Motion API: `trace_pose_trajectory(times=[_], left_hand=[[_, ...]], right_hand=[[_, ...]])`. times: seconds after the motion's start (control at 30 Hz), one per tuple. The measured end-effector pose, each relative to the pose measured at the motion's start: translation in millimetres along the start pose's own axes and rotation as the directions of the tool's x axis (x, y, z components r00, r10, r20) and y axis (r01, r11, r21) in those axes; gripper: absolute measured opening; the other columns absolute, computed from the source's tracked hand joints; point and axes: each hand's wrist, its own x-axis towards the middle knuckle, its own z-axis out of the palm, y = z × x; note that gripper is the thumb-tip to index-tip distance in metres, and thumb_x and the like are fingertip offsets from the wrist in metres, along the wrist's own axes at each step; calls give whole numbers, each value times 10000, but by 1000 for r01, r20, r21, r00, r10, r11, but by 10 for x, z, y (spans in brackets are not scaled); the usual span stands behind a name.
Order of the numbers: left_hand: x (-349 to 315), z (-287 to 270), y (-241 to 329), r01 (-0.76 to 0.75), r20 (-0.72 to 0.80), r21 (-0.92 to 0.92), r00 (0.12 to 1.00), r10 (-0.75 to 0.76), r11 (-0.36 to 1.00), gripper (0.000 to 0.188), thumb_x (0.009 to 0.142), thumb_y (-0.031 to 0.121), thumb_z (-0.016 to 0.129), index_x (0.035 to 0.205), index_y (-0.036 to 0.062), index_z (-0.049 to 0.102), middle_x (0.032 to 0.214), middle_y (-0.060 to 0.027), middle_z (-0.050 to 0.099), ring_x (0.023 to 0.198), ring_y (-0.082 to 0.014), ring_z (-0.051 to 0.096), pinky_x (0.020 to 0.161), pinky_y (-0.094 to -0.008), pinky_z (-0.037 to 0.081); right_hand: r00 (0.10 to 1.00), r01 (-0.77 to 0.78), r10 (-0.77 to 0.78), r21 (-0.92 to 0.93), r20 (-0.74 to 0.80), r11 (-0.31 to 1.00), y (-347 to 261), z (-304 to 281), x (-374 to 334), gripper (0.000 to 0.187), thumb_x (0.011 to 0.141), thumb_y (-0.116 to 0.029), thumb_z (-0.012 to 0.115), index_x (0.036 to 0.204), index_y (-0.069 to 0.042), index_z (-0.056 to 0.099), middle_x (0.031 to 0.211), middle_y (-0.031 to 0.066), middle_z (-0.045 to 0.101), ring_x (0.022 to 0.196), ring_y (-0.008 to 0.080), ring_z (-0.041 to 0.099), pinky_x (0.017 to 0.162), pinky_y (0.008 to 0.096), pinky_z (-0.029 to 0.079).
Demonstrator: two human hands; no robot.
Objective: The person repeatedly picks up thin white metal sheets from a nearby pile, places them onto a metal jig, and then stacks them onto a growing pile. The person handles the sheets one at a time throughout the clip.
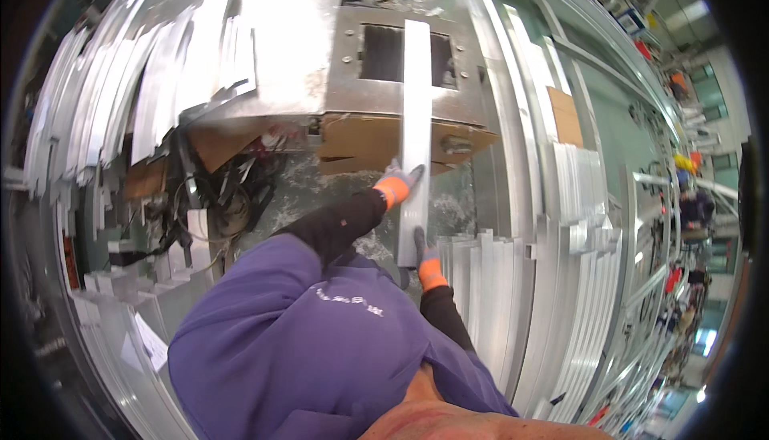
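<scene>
A long silvery metal profile runs away from me, its far part lying across the rectangular opening of a steel machine top. My left hand, in a grey glove with an orange cuff, grips the profile's left side around its middle, thumb on the upper face. Close to the near end, my right hand, gloved the same way, holds the right edge. The fingers under the profile are hidden. Below the machine's front edge hangs a brown cardboard sheet, partly covered by the profile.
Many similar metal profiles lie stacked at the left. More profile stacks stand close by my right arm, with long bars beyond. A brown board rests among them. Cables and dark machine parts sit low on the left.
</scene>
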Motion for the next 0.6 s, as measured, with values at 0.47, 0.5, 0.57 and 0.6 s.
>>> trace_pose_trajectory(times=[0.47,0.5,0.57,0.6], left_hand=[[1380,-625,80,-283,-122,123,947,298,951,819,945,605,516,1507,34,346,1514,-288,374,1401,-424,370,1157,-433,319],[1385,-852,313,-239,-154,65,957,246,969,805,947,596,521,1502,37,356,1506,-287,387,1395,-423,378,1155,-433,322],[1589,-1065,321,-267,-189,125,939,287,956,770,952,565,534,1494,41,373,1492,-276,410,1387,-414,388,1151,-432,326],[1731,-1086,258,-352,-165,245,903,396,903,749,956,542,542,1490,42,380,1486,-265,419,1385,-405,389,1148,-430,328]], right_hand=[[915,387,-371,-598,156,702,-2209,407,3247,504,1018,-320,477,1460,-82,432,953,323,658,914,441,644,750,477,513],[867,470,-444,-661,224,585,-2277,460,3418,511,1013,-222,469,1498,-98,368,934,315,654,892,436,643,732,482,511],[808,556,-500,-682,311,474,-2652,584,3593,605,988,-43,442,1556,-123,249,901,302,644,851,425,642,701,495,506],[834,526,-486,-644,261,556,-2705,598,3748,503,989,-90,471,1473,-106,336,897,282,653,841,415,648,703,491,517]])
